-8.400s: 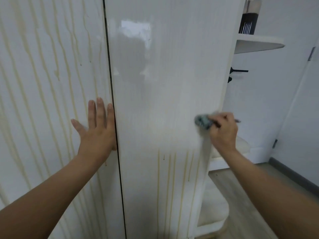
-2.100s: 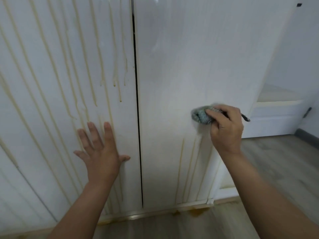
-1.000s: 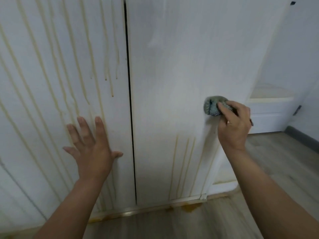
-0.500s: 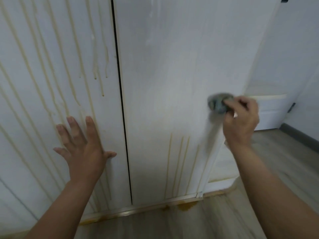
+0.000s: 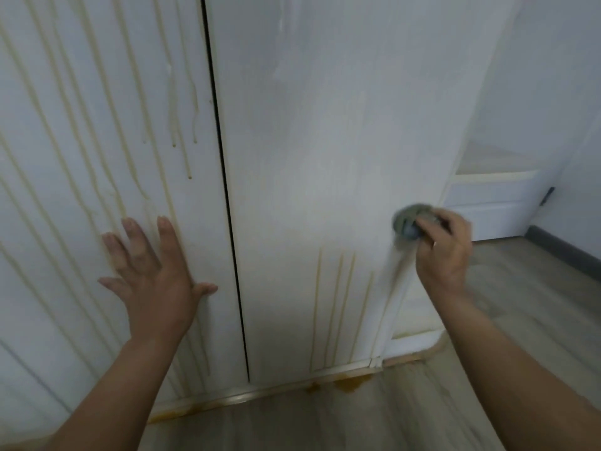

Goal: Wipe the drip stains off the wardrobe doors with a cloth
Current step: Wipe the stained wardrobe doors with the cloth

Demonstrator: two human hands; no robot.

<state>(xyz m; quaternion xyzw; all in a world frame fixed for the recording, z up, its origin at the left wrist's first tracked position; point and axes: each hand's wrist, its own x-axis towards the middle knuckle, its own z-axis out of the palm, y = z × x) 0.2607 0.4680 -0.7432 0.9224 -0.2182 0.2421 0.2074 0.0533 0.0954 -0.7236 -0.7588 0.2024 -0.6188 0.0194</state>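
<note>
- Two glossy white wardrobe doors in view. Right-hand door point(image 5: 325, 141) reads clean over upper and middle panel, faint smears only.
- Few yellowish drip streaks point(image 5: 335, 304) run down its lowest part to the bottom edge.
- Left-hand door point(image 5: 81, 131): long yellowish runs top to bottom, apparently unwiped.
- Right hand point(image 5: 445, 255), fingers clenched round wadded grey-green cloth point(image 5: 406, 221), presses it on right-hand door near the outer edge, just above the streaks.
- Left hand point(image 5: 153, 278) flat on left-hand door, fingers released and spread, grasping nothing.
- Amber puddle point(image 5: 351, 384) on floor below.
- Judgement: under half done.
</note>
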